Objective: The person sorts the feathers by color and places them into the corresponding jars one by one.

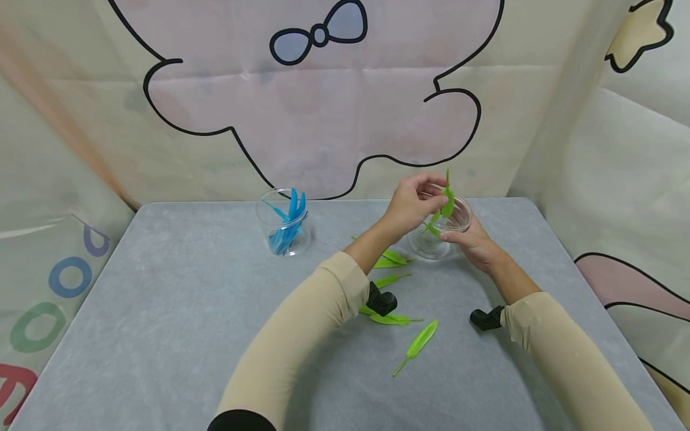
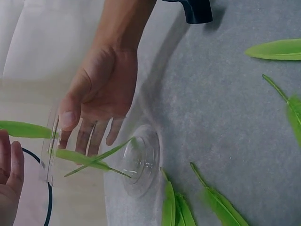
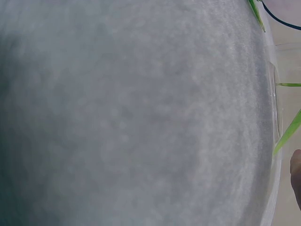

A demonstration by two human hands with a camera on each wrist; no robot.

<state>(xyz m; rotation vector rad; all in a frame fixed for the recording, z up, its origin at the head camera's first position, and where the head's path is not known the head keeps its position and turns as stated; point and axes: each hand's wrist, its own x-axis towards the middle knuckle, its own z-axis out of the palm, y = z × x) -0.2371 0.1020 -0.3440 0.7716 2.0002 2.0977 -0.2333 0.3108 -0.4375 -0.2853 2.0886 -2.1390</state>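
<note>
My left hand [image 1: 412, 200] pinches a green feather [image 1: 448, 202] over the mouth of a clear plastic cup [image 1: 428, 246]. In the left wrist view that feather [image 2: 26, 128] passes the cup's rim, close to the left fingertips [image 2: 17, 153]. My right hand [image 1: 474, 242] grips the cup from the right, thumb near the rim; the right wrist view catches only a fingertip [image 3: 296, 172] of it. Two green feathers [image 2: 82, 157] cross each other inside the cup. On the table, several more green feathers [image 1: 422, 340] lie loose, some partly hidden by the left sleeve.
A second clear cup [image 1: 265, 222] holding blue feathers [image 1: 288, 230] stands at the back left of the grey-covered table [image 1: 178, 311]. Behind it hangs a printed cloth [image 1: 323, 108]. Black wrist devices [image 1: 381, 300] project from both cuffs.
</note>
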